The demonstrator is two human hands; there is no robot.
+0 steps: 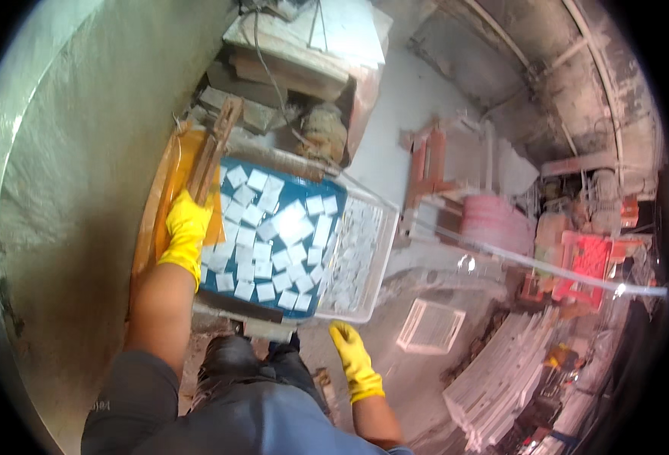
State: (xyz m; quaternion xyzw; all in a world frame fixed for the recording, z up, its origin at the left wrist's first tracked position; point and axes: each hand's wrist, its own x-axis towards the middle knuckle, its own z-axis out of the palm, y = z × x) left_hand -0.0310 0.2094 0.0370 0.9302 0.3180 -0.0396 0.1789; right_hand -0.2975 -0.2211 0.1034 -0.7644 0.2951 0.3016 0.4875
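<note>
My left hand [186, 227], in a yellow rubber glove, is closed round the near end of a long brown wooden bar [219, 140]. The bar slants away over an orange sheet [169, 178] at the left of a blue board [274, 246]. Many small white square tiles [263, 291] lie scattered on that board, some touching or overlapping. A white plastic tray [386, 254] full of pale flat pieces stands against the board's right side. Just below the tray's near corner hangs my right hand [355, 362], also gloved in yellow, its fingers stretched out and holding nothing.
A tall grey-green wall [69, 189] rises close on the left. Behind the board stand a motor [324, 133] and a white-topped bench [342, 34]. To the right are a pale slatted crate [430, 326], stacked long slabs [497, 375], a red crate [583, 262] and a hose [531, 262].
</note>
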